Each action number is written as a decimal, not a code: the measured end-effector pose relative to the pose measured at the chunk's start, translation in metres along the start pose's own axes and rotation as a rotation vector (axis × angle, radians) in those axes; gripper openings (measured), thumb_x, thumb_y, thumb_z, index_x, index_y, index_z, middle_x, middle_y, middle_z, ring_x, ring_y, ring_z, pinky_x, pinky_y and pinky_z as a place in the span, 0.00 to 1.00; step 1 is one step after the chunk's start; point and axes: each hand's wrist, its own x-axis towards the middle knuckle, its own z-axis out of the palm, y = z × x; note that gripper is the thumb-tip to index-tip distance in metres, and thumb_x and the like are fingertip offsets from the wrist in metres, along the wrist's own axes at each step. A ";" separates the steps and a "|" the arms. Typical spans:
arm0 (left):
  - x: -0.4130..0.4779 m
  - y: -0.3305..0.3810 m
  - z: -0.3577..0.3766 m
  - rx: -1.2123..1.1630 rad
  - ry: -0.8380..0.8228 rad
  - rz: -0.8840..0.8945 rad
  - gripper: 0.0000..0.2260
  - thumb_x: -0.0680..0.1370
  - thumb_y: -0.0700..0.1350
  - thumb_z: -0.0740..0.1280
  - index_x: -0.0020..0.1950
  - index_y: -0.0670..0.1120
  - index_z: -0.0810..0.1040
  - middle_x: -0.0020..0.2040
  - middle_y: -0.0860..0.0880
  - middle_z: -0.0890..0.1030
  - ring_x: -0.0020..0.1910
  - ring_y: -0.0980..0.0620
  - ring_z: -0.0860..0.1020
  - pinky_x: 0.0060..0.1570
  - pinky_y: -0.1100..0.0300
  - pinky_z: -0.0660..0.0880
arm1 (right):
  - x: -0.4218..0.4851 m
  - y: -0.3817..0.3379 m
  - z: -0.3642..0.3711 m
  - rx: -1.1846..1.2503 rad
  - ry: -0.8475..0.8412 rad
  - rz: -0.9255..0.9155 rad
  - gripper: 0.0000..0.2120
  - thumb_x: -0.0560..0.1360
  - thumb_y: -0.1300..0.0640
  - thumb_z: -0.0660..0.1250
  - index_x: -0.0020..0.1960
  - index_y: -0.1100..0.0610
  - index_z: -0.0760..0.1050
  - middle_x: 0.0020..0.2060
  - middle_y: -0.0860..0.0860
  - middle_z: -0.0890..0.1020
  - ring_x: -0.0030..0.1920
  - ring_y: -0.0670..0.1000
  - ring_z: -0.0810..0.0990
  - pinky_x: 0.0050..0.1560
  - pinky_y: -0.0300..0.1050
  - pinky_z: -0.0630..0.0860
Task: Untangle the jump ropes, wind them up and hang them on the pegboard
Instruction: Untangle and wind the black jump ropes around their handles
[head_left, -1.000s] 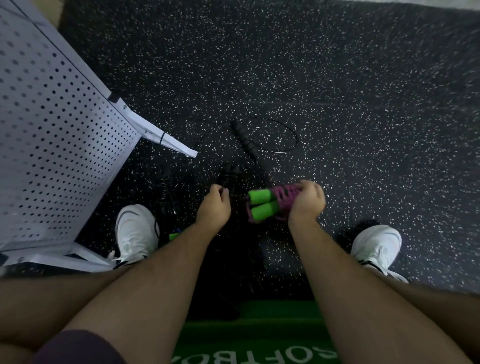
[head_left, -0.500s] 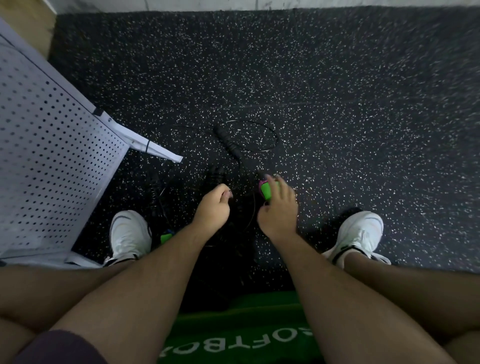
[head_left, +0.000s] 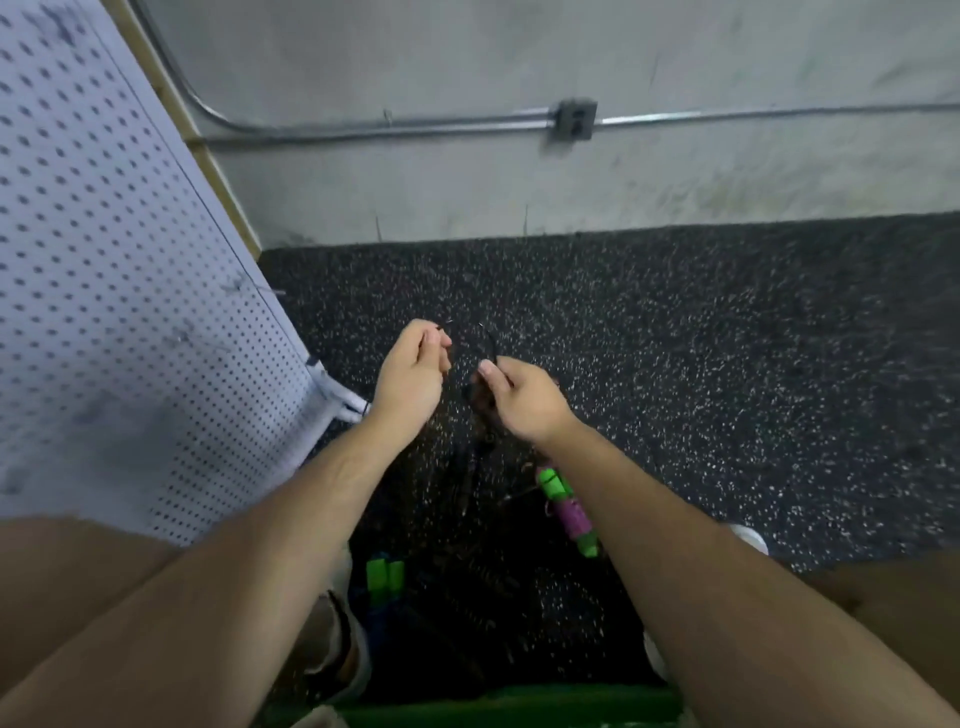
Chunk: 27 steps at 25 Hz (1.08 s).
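A thin black jump rope (head_left: 490, 343) arcs between the raised hands. The left hand (head_left: 413, 371) and right hand (head_left: 519, 397) each pinch it in curled fingers. Its lower run blurs into the dark floor (head_left: 727, 364). A purple rope (head_left: 569, 512) with green ends lies partly hidden by the right forearm. Dim green handles (head_left: 384, 574) lie beside the pegboard (head_left: 130, 312), which the left edge cuts off.

Dim, motion-blurred wide-angle view, perhaps lit overhead
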 end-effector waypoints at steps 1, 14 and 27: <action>0.001 0.016 -0.006 -0.019 -0.023 0.009 0.12 0.87 0.46 0.55 0.48 0.49 0.75 0.40 0.50 0.79 0.38 0.53 0.76 0.40 0.52 0.74 | 0.003 -0.023 -0.013 0.019 0.062 -0.054 0.17 0.85 0.48 0.58 0.42 0.54 0.76 0.35 0.45 0.79 0.37 0.45 0.77 0.41 0.42 0.71; 0.015 0.211 -0.057 -0.206 -0.016 0.309 0.11 0.86 0.42 0.58 0.47 0.52 0.76 0.37 0.49 0.75 0.32 0.51 0.77 0.40 0.50 0.80 | -0.019 -0.196 -0.144 0.289 0.190 -0.126 0.12 0.84 0.55 0.61 0.60 0.60 0.78 0.44 0.55 0.81 0.35 0.48 0.80 0.32 0.41 0.78; -0.003 0.208 -0.072 -0.062 -0.284 0.204 0.23 0.84 0.55 0.60 0.78 0.52 0.62 0.66 0.51 0.78 0.62 0.54 0.78 0.64 0.54 0.72 | -0.011 -0.214 -0.145 0.276 0.235 -0.164 0.08 0.82 0.53 0.66 0.46 0.51 0.82 0.30 0.47 0.78 0.32 0.47 0.75 0.35 0.43 0.74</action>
